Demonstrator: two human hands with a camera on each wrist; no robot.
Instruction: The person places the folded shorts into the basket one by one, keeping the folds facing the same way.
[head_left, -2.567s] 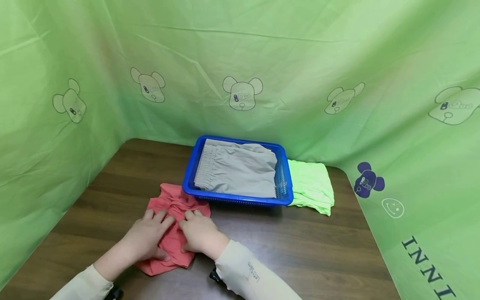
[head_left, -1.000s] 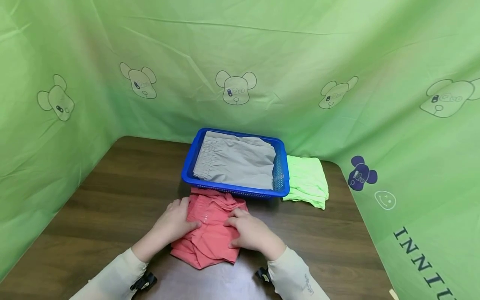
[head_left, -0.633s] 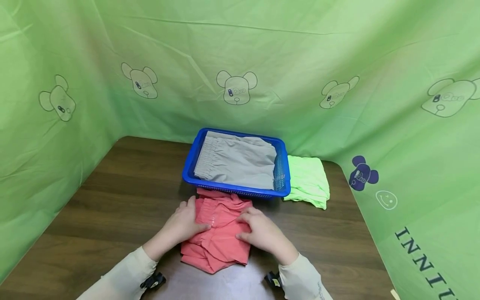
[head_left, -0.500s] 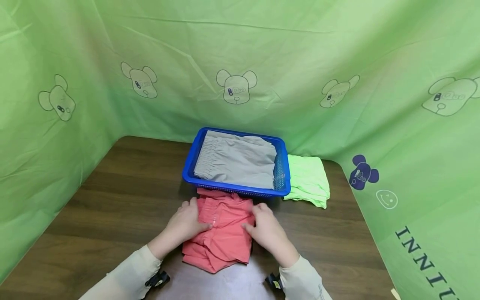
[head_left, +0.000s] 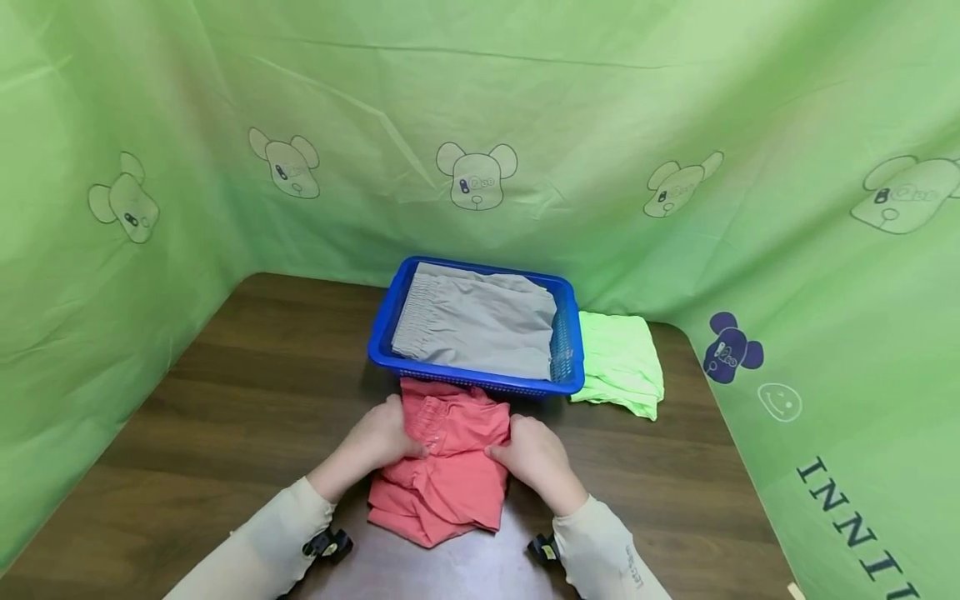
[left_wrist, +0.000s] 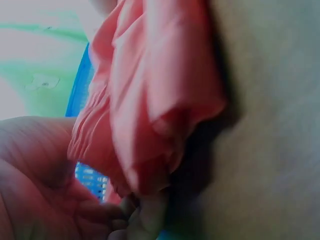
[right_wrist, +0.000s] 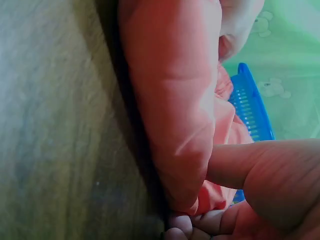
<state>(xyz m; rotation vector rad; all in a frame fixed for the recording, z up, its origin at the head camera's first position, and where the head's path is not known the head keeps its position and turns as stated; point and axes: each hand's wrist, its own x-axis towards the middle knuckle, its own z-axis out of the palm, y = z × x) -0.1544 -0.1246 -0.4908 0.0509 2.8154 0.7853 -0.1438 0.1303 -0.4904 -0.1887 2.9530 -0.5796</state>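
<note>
A folded coral-red garment (head_left: 457,483) with a gathered waistband lies on the table just in front of the blue basket. My left hand (head_left: 381,435) grips its left side, thumb on top; in the left wrist view, fingertips (left_wrist: 150,212) curl in beneath the cloth. On the opposite side my right hand (head_left: 538,458) pinches the edge, its thumb (right_wrist: 232,162) pressing on the upper face and its other fingers tucked below. The garment's far edge sits right at the basket's near wall. Its underside is mostly hidden.
The blue plastic basket (head_left: 573,354) holds folded grey cloth (head_left: 480,325) with an elastic waistband. To its right lies a folded neon-green cloth (head_left: 618,362). A green printed curtain (head_left: 480,100) closes in the brown wooden table (head_left: 217,417) behind and at both sides.
The red garment has come rightward from the left of the table to in front of the basket. My hands went from pressing flat on it to gripping its two sides.
</note>
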